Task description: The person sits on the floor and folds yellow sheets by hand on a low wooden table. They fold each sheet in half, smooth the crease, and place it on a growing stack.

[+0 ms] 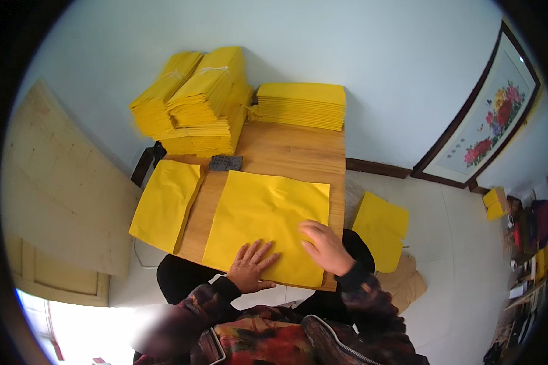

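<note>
Perhaps the yellow sheet [262, 210] at the near edge of the wooden table [292, 149] creases or skews if the left hand [251, 266], flat and spread, presses unevenly while the right hand [326, 246], apart and loosely curled, drags.

Pale wall [371, 48], tiled floor [450, 249], wooden table [292, 147].

Tied bundles [204, 91] hide the far left corner of the tabletop [292, 149]. The left hand [249, 267] and right hand [327, 247] cover parts of the sheet [274, 210]. Beyond the tabletop's right edge, small items [526, 274] are too dark to tell. The jacket [265, 340] is cut off below; a dark patch [169, 331] beside it is blurred.
</note>
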`<state>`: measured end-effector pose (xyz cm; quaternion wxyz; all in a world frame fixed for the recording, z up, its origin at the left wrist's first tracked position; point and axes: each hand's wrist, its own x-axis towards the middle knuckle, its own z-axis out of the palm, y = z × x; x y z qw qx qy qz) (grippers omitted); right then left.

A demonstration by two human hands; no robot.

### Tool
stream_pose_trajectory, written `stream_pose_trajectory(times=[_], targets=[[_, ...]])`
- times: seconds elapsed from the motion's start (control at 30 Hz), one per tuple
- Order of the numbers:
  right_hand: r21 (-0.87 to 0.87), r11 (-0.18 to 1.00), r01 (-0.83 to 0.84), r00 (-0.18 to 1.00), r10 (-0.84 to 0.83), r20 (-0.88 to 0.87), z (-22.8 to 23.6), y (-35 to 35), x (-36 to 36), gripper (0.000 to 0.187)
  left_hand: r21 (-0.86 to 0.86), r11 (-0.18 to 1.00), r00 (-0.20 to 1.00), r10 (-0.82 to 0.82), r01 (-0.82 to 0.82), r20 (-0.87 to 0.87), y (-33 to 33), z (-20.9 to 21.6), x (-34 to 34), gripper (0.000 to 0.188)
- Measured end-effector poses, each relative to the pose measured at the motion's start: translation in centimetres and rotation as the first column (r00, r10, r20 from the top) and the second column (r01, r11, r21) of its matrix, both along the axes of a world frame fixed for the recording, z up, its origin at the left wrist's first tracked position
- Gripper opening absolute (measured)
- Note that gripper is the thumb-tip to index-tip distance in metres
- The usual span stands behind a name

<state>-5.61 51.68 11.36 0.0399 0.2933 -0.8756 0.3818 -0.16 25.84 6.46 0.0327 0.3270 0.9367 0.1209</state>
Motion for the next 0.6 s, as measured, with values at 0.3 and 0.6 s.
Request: stream_pose_trajectory(times=[0.3,0.6], targets=[[0.256,0.913,0.317,0.946,-0.285,-0.156,-3.9,-9.1,-5.6,0.041,0.318,0.895,0.942,0.335,-0.313,-0.016,0.2,1.5,-11.9,0.041],[0.419,0.85,0.319,0.934,-0.356,0.012,-7.4,-9.6,-7.4,0.059,0.049,0.869,0.87,0.492,-0.492,0.012,1.0,-2.9,-13.8,0.056]])
